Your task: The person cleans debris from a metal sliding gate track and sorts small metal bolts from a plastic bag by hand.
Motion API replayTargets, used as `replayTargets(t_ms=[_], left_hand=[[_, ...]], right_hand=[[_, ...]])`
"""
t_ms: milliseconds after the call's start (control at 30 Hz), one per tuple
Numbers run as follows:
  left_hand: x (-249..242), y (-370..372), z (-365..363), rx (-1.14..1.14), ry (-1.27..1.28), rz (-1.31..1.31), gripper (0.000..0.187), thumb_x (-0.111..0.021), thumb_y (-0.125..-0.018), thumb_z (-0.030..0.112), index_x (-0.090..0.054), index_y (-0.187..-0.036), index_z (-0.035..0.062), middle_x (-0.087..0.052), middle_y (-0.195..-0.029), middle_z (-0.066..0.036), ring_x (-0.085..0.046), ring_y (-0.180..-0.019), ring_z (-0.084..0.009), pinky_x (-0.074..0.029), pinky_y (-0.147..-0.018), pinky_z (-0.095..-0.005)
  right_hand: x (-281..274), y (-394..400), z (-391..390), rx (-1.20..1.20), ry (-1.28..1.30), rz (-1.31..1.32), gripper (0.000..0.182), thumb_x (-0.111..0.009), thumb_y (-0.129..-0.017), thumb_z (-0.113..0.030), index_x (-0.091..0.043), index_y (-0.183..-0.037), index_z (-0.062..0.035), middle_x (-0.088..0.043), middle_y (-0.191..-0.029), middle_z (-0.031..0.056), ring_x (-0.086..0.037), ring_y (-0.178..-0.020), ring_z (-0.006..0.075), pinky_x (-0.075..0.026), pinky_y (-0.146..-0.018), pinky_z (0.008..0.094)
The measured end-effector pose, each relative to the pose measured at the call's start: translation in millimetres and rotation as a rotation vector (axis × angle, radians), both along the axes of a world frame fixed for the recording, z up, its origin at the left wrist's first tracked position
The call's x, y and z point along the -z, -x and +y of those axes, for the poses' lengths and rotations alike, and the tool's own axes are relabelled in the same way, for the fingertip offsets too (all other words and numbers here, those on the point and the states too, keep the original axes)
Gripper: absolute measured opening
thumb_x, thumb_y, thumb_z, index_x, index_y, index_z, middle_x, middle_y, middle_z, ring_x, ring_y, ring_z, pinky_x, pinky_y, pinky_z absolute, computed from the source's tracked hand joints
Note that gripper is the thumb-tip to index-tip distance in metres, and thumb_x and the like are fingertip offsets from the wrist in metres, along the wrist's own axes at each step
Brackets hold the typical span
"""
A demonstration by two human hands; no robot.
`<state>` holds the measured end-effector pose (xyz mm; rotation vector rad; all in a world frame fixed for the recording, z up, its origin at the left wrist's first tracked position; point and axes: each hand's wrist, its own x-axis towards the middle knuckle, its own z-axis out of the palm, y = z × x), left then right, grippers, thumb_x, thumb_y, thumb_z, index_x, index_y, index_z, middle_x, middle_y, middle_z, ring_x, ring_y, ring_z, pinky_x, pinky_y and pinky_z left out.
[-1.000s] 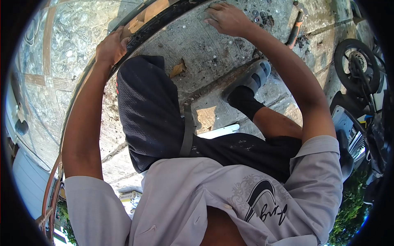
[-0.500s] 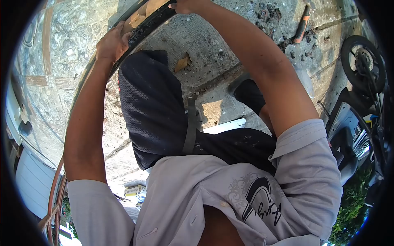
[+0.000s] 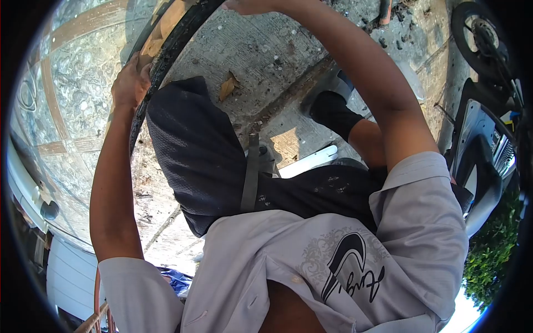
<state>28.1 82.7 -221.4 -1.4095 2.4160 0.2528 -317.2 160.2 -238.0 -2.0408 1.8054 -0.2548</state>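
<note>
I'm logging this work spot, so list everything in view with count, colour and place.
Curved band: one, black, top left
Ground: one, grey, beneath
Leaf: one, brown, on ground
Handle: one, orange, top right
Small bits: uncounted, dark, near handle
Motorbike: one, black and silver, right
Flat strip: one, white, centre
Strap: one, grey-green, over trousers
Plants: uncounted, green, lower right
Shirt: one, grey, bottom
Trousers: one pair, dark, middle
Sock: one, black, right foot
Left hand: one, brown, gripping band
Right hand: one, brown, top edge, partly cropped
</note>
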Motion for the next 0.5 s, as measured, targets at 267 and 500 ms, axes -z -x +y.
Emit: replayTargets(t_ms=[267,500], left_hand=[[0.5,0.9,-0.6,0.016,0.009,-0.018,0.053,-0.054,-0.09,0.037,-0.05,-0.137,0.0124,-0.065,-0.118,-0.019,-0.063,-0.104,-0.0372,-0.05,-0.089,-0.0447],[0.8,-0.1,-0.2,0.026,0.019,0.008,0.052,-0.055,-0.09,0.035,-0.05,-0.137,0.0128,-0.064,-0.119,-0.018,-0.064,-0.104,-0.0372,-0.051,-0.089,-0.044]], right_hand=[[49.5,-103.5,-62.4,0.159,-0.564,0.19,0.058,-0.056,-0.089,-0.049,-0.054,-0.136,-0.0152,-0.051,-0.14,0.0116,-0.044,-0.131,0.0314,-0.029,-0.108,0.0543],[64.1,-115.1,-59.3,0.129,-0.488,0.113,0.048,-0.056,-0.091,-0.048,-0.067,-0.12,-0.011,-0.055,-0.135,0.0136,-0.044,-0.13,0.0341,-0.033,-0.104,0.0561]])
